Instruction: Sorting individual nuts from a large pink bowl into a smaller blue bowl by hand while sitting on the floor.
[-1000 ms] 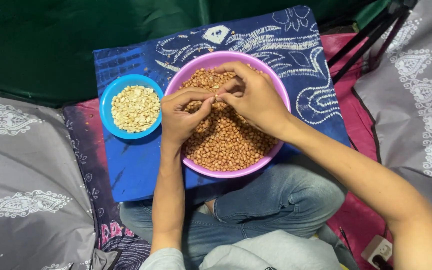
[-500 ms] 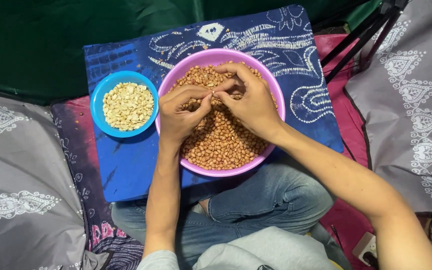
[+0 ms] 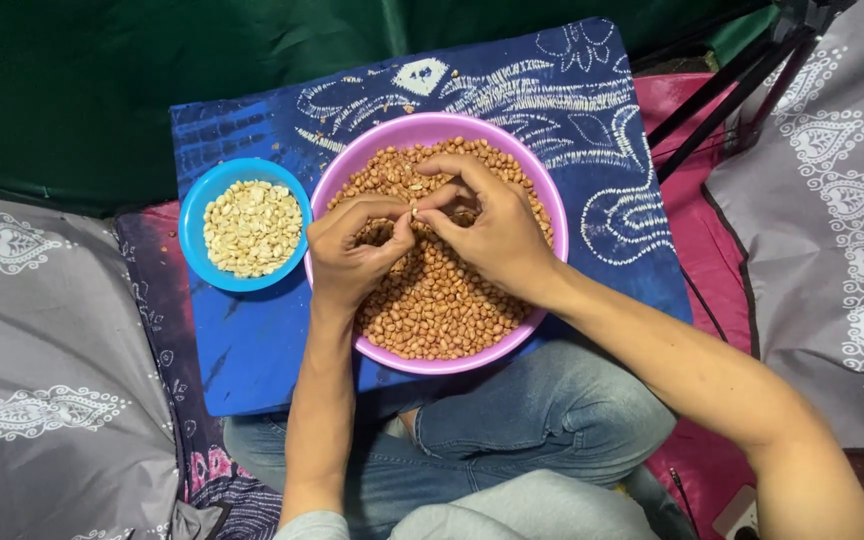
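A pink bowl [image 3: 544, 190] full of brown-skinned peanuts [image 3: 432, 310] rests on a blue patterned board [image 3: 252, 350] over my lap. Both hands meet above the bowl. My left hand [image 3: 352, 250] and my right hand [image 3: 487, 225] pinch one pale peanut [image 3: 414, 212] between their fingertips. To the left stands a small blue bowl [image 3: 192, 215] holding pale skinned peanuts [image 3: 252, 227].
Bits of peanut skin lie scattered on the board behind the pink bowl. Grey patterned cushions [image 3: 42, 380] flank me left and right. A green cloth [image 3: 102, 80] hangs behind the board. Black tripod legs [image 3: 722, 100] stand at the upper right. My jeans [image 3: 532, 420] show below.
The view has shifted slightly, so the bowls sit a little further left and lower in the picture. My hands stay together over the pink bowl, fingertips working the peanut.
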